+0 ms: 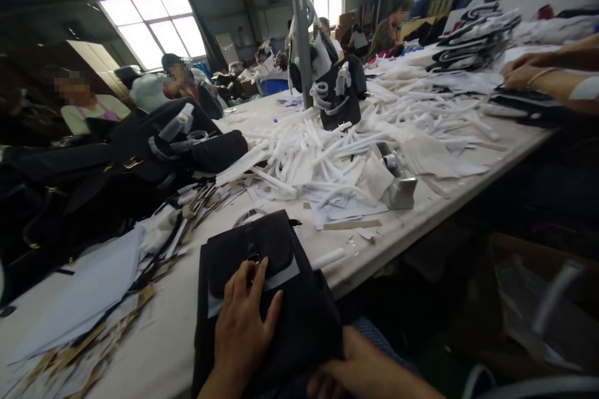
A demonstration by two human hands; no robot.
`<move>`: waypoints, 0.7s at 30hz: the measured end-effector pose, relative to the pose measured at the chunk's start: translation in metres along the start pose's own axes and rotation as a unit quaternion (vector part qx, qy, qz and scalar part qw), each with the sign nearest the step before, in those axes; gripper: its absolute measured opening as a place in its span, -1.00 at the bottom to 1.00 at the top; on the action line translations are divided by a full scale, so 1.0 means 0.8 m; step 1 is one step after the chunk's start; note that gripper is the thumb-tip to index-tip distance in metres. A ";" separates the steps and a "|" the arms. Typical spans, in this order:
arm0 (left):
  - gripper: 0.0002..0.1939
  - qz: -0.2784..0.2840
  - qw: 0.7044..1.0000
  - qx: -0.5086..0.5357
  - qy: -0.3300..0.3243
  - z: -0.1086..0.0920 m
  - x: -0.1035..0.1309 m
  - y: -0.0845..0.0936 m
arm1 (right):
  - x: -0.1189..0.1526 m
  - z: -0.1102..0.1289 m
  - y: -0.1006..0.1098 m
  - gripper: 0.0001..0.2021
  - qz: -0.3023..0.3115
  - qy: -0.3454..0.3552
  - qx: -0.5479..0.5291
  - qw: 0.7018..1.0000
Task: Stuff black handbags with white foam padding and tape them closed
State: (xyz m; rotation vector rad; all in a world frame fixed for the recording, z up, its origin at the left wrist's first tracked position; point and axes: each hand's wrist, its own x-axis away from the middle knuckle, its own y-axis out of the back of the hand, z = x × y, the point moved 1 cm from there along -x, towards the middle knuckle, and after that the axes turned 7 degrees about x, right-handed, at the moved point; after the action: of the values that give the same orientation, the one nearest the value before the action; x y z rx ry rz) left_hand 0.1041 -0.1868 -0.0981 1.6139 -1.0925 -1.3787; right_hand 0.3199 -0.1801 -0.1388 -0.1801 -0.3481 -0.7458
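Observation:
A black bag [304, 318] with a buckled flap pocket lies at the near edge of the table, close to me. My left hand [243, 318] rests on its front, fingers spread, the fingertips at the metal clasp below the strap. White paper shows under the pocket flap. At the bag's lower right corner is my right hand [350, 365]; its fingers are partly hidden and blurred, so their grip cannot be made out.
White foam strips [309, 156] are heaped mid-table beside a metal tape dispenser [401, 192]. Black bags [107, 168] and white sheets [93, 287] lie left. A post [302, 31] rises behind. Another person's hands [528, 72] work at right.

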 end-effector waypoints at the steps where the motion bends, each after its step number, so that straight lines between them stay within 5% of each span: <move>1: -0.41 0.002 1.000 -0.005 -0.003 0.000 0.001 0.000 | 0.009 0.005 0.019 -0.63 -0.015 -0.007 0.002 1.000; 5: -0.42 0.009 1.000 -0.014 -0.007 -0.001 -0.001 0.003 | 0.013 0.023 0.093 -0.65 -0.292 0.092 0.109 0.946; 7: -0.43 0.010 1.000 -0.015 -0.009 -0.002 -0.003 0.004 | -0.003 0.029 0.113 -0.57 -0.329 0.135 0.113 0.928; 13: -0.44 0.011 1.000 -0.012 -0.011 -0.005 -0.004 0.006 | -0.060 0.042 0.121 -0.60 -0.279 0.135 0.021 0.951; 18: -0.44 0.006 1.000 -0.003 -0.011 -0.005 -0.003 0.006 | -0.068 0.051 0.119 -0.74 -0.216 0.132 0.018 0.967; 21: -0.44 0.011 1.000 0.001 -0.010 -0.005 -0.003 0.008 | -0.066 0.054 0.121 -0.66 -0.194 0.104 0.080 0.972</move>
State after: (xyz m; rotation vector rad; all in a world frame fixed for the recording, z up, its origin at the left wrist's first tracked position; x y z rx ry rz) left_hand 0.1074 -0.1872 -0.0904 1.5885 -1.1206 -1.3833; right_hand 0.3399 -0.0646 -0.1220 0.1235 -0.2431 -1.1076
